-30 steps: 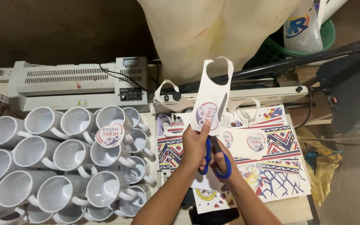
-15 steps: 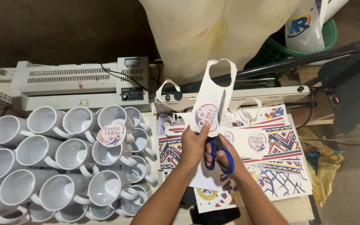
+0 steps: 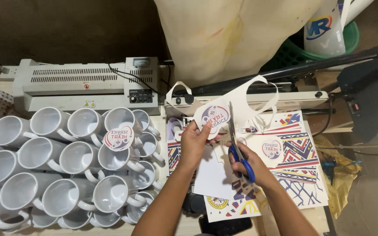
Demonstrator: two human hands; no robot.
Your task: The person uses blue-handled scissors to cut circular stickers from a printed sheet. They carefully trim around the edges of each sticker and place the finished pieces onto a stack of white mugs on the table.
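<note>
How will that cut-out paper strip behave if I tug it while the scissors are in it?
Probably floppy: the paper strip curls and droops beyond the left hand. Likely light and tear-prone, being thin with cut-out loops, where the scissors in the right hand meet it.

Soft, even light falls from above, bright on the white mugs (image 3: 62, 161) and dim toward the far wall. Focus is sharp around both hands; the straight lines bow slightly at the edges.

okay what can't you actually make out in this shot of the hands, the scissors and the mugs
Head view:
- Right hand: fingers hidden inside the blue scissors handles.
- Printed paper: lower edge covered by the left hand.
- White mugs: cut off at left and bottom edges.
- Dark object below the printed sheets: cut off.
</note>
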